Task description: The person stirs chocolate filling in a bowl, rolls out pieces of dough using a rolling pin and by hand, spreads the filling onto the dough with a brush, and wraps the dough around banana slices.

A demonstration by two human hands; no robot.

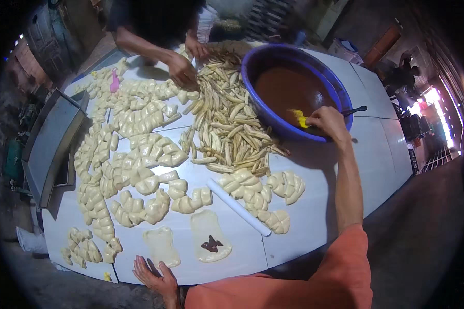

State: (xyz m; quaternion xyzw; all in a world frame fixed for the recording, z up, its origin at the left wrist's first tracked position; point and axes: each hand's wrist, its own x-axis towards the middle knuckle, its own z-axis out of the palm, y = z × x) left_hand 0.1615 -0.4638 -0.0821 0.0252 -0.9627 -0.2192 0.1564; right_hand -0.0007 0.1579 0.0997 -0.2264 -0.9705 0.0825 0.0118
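My right hand (325, 121) grips a small yellow spreading tool (299, 117) over brown filling (281, 87) in a large blue basin (251, 92); a dark handle (355, 109) lies across its rim. My left hand (154, 275) is open, fingers spread, at the table's near edge beside a flat dough sheet (160, 247). A second sheet (211, 221) bears a brown dollop (211, 243). A white rolling pin (238, 206) lies diagonally to its right. Pale dough pieces (144, 149) cover much of the left side, and a pile of peeled bananas (227, 129) fills the middle.
Another person's hands (183, 69) work at the banana pile across the white table (374, 144). Stacked metal trays (51, 144) lean at the left edge, and a pink plastic tool (114, 81) lies among the far dough.
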